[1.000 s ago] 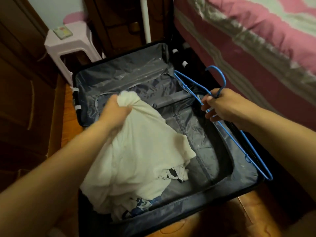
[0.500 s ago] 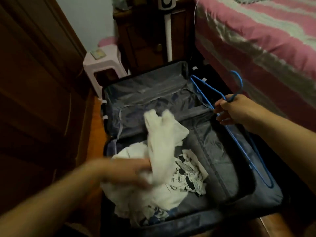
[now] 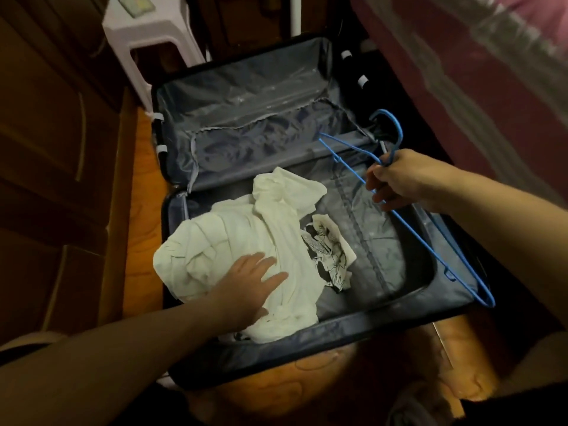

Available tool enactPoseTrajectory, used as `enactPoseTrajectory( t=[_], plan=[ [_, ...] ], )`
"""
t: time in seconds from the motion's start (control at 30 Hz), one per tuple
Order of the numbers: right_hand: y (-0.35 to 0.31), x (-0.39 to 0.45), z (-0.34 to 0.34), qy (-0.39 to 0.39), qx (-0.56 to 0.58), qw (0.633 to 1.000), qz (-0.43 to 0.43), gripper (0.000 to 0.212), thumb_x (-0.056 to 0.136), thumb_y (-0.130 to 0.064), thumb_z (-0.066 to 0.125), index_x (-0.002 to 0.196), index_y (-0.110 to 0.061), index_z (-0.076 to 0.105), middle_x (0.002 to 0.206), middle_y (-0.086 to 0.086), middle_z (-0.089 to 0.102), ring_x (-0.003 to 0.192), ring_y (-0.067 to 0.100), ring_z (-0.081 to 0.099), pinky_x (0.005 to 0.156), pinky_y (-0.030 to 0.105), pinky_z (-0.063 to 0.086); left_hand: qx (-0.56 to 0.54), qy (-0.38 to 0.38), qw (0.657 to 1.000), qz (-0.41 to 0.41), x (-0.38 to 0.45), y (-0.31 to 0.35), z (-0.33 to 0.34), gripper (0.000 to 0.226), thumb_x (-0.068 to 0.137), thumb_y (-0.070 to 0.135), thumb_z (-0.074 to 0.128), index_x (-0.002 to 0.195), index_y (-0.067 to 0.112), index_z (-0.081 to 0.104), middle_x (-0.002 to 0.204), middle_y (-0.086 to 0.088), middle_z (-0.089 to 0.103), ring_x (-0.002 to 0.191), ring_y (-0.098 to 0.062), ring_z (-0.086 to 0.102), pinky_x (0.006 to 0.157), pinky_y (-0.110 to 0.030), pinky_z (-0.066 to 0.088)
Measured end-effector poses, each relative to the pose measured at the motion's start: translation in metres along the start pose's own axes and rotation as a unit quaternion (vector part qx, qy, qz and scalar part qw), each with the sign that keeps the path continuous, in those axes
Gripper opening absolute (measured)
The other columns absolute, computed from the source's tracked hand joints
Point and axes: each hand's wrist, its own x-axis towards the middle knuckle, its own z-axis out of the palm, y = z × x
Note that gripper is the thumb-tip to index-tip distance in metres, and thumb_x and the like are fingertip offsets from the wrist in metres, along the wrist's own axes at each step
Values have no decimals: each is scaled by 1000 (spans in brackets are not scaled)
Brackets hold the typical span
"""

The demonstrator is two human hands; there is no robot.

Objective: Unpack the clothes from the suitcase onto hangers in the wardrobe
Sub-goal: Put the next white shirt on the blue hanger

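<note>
Two hands: both are seen above one open suitcase laid flat on an orange wooden floor.
Far left: dark wooden wardrobe doors are seen closed beside the suitcase; a pale plastic stool is placed behind its far left corner.
Left hand: it is laid flat and unclenched, fingers spread, palm pressed on the white garment; nothing is gripped.
Near compartment, left part: the crumpled white garment is heaped here, with one edge draped over the left rim; a black-and-white printed cloth is tucked against its right side.
Near compartment, right part: bare grey lining is shown.
Far compartment: it is covered by a zipped grey liner; its contents cannot be told.
Blue hanger: it is held over the suitcase's right side, its long axis run diagonally from far-centre to the near right corner, its hook pointed away toward the bed.
Right hand: it is clenched around the hanger's neck.
Far right: a bed with pink bedding is seen beside the suitcase.
</note>
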Motion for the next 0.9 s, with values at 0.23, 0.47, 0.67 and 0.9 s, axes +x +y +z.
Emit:
enactPoseTrajectory(
  t=[0.23,0.47,0.67,0.9],
  plan=[
    [4,-3,4,-7,-16,1000,-12,23,106,-21,42,106,-9,62,108,12,69,81,22,68,74,39,61,-8,-324,946,16,11,-20,-65,31,101,37,54,120,16,68,120,-3,67,101,-20,59,91,-31,39],
    [6,-8,-2,-7,17,1000,-14,23,105,-20,40,104,-12,62,106,13,69,78,21,67,80,44,61,-98,51,992,-59,85,-24,-81,28,104,31,45,129,25,57,124,-2,58,113,-24,56,94,-39,46],
    [17,-10,-11,16,29,999,-41,23,105,-20,41,104,-10,62,94,9,68,69,18,65,71,38,58,-4,-114,987,-112,176,-59,-80,51,101,35,52,149,24,39,145,-7,50,132,-30,48,111,-47,35],
    [16,-8,-7,-1,5,999,-37,26,105,-24,41,101,-11,62,100,11,70,73,21,66,76,42,60,101,-87,986,-104,123,-95,-126,7,94,22,56,99,26,55,103,1,62,100,-24,59,104,-47,35]
  ],
)
